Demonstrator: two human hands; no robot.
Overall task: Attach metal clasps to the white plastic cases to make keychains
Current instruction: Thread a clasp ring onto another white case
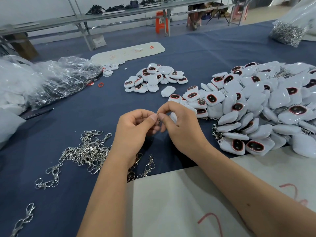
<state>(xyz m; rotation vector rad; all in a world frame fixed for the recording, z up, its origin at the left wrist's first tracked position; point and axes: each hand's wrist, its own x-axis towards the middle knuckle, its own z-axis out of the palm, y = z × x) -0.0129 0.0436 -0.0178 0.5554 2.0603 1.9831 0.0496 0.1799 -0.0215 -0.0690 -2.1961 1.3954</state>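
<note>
A dark blue cloth covers the table (196, 53), and everything lies on it. The biggest mass is the heap of white plastic cases (266, 106) on the right, many showing a dark window ringed in red, with metal clasps visible among those at its near edge. On the left sits a crumpled clear plastic bag (56, 77). A pale sheet with red marks (179, 202) lies under the person's forearms at the near edge, and a long white board (128, 52) lies farther back. A smaller pile of cases (153, 77) rests in the middle of the table, apart from the large heap, with one loose case (168, 91) between them. A bag of metal parts (289, 31) stands at the far right corner. Loose silver clasps (89, 151) spread in a tangle near the left forearm, a few strays lying well apart toward the near left edge.

Above the cloth, between the clasps and the heap, the two hands meet. The left hand (135, 124) has its fingers curled, thumb and forefinger pinching a small metal clasp (159, 121) that shows just below the fingertips. The right hand (181, 122) is curled too, its thumb and forefinger pressed on the same clasp from the other side, and a white case (173, 116) peeks out behind its fingers, touching them.
</note>
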